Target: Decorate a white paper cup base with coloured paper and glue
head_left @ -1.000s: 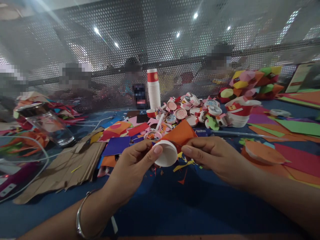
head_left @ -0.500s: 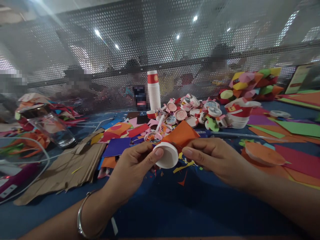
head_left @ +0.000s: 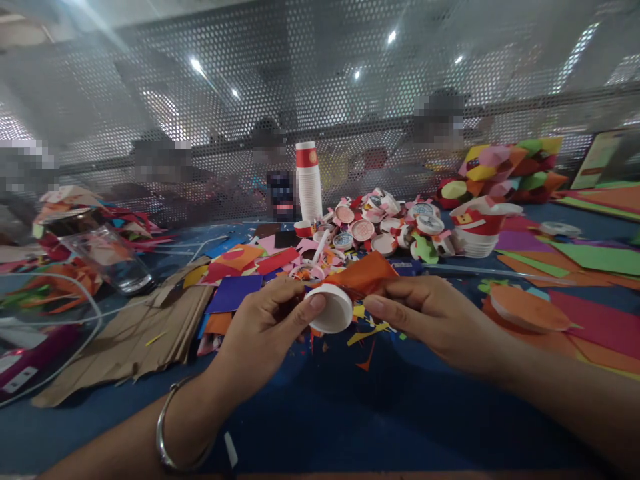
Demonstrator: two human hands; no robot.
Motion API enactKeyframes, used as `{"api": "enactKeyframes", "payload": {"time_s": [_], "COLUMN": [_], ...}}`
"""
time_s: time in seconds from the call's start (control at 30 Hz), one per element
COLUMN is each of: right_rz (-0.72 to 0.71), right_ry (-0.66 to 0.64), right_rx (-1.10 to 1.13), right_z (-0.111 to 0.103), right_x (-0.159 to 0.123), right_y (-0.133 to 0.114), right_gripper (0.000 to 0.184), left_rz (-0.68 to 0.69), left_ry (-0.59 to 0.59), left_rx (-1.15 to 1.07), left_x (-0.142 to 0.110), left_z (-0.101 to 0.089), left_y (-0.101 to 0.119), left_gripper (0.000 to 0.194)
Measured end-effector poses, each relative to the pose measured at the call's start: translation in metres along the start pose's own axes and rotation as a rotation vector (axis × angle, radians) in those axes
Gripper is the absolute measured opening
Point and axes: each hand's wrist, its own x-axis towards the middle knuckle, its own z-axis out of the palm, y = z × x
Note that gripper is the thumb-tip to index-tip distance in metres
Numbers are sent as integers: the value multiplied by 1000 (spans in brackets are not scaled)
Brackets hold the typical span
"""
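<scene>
My left hand pinches a small white paper cup, thumb on its rim and fingers behind. The cup lies tilted, its round opening turned toward me. Orange paper runs along the cup's far side and sticks out to the right. My right hand grips the near right edge of this paper between thumb and fingers; the fingertips are partly hidden. Both hands hover over the blue table, close above yellow and orange paper scraps.
A tall stack of paper cups stands at the back, beside a heap of cut cup bottoms. Corrugated cardboard and a glass jar lie left. Coloured paper sheets spread on the right. Perforated metal panels close off the back.
The orange paper has dipped and curved lower behind the cup, with my right fingers now over its right edge. The cup has shifted only slightly in my left hand.
</scene>
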Motion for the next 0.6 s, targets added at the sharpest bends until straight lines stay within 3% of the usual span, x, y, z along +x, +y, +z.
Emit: {"api": "enactKeyframes", "payload": {"time_s": [0.6], "right_rz": [-11], "right_ry": [32], "right_rx": [-47], "right_z": [1], "right_x": [0], "right_y": [1], "right_gripper": [53], "left_rz": [96], "left_ry": [-31], "left_rx": [81], "left_x": [0], "left_z": [-2], "left_y": [2], "left_gripper": [30]}}
